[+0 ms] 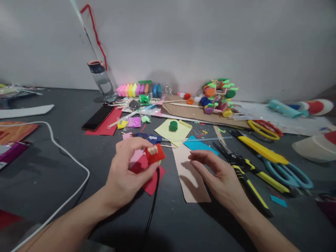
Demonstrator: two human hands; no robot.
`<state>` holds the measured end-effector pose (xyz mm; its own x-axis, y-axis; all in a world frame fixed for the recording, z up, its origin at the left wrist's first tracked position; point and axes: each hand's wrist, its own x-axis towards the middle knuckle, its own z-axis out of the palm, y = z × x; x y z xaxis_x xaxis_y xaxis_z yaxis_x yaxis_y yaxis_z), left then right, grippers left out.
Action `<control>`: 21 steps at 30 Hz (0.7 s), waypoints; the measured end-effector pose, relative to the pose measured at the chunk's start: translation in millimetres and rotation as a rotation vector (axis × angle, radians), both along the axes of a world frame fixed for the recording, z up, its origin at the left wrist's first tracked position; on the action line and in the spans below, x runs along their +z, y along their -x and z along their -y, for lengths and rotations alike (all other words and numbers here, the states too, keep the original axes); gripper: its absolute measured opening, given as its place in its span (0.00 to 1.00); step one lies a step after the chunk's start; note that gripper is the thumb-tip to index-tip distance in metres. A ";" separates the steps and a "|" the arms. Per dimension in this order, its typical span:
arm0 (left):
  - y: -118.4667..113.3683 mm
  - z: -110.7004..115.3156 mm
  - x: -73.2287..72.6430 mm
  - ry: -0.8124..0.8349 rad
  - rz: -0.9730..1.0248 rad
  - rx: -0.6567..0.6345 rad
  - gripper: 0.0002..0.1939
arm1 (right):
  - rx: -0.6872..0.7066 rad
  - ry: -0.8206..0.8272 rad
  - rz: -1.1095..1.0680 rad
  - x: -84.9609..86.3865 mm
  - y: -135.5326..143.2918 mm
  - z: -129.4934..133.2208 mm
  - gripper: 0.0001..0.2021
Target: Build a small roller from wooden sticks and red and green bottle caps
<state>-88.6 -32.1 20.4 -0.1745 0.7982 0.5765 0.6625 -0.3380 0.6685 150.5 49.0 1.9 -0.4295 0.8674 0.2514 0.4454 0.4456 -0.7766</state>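
Observation:
My left hand (pixel 128 171) is closed on a small red piece (pixel 157 156), gripped between thumb and fingers above the table. Several short pale bits (pixel 152 149) sit on the upper face of that piece. My right hand (pixel 217 175) hovers to the right over a beige cardboard strip (pixel 186 175), its fingers curved and parted from the thumb, with nothing in it. Red paper (pixel 151 185) lies beneath my left hand. A blue glue gun (pixel 151 138) rests just beyond, and a black cable (pixel 154 206) runs toward me.
Pliers (pixel 252 185), a yellow cutter (pixel 262 149) and blue-handled scissors (pixel 286 173) lie at right. A colourful model (pixel 219 96) stands behind. A green cap (pixel 173 126) sits on yellow paper (pixel 164 130). A water bottle (pixel 103 84), phone (pixel 97 117) and white cable (pixel 65 148) are at left.

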 end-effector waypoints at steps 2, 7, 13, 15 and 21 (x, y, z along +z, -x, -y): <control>10.1 -4.1 -0.4 -0.034 0.166 0.068 0.17 | 0.005 -0.002 0.039 1.2 6.0 -0.1 0.13; 23.1 -14.3 1.3 -0.009 0.361 0.014 0.17 | 0.160 0.027 0.225 26.4 26.5 6.9 0.11; 23.5 -15.2 7.1 -0.003 0.344 -0.124 0.13 | 0.168 0.092 0.454 39.3 77.6 -2.6 0.15; 23.0 -14.9 7.2 -0.010 0.330 -0.139 0.12 | 0.147 0.112 0.530 33.2 97.3 -9.6 0.16; 22.4 -15.5 3.6 -0.064 0.329 -0.115 0.14 | 0.116 0.179 0.642 25.5 130.0 -17.3 0.14</control>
<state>-111.1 -16.6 24.1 -0.2705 0.7875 0.5537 0.3705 -0.4457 0.8149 20.5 66.3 27.4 -0.5384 0.8111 -0.2285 0.8004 0.4073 -0.4399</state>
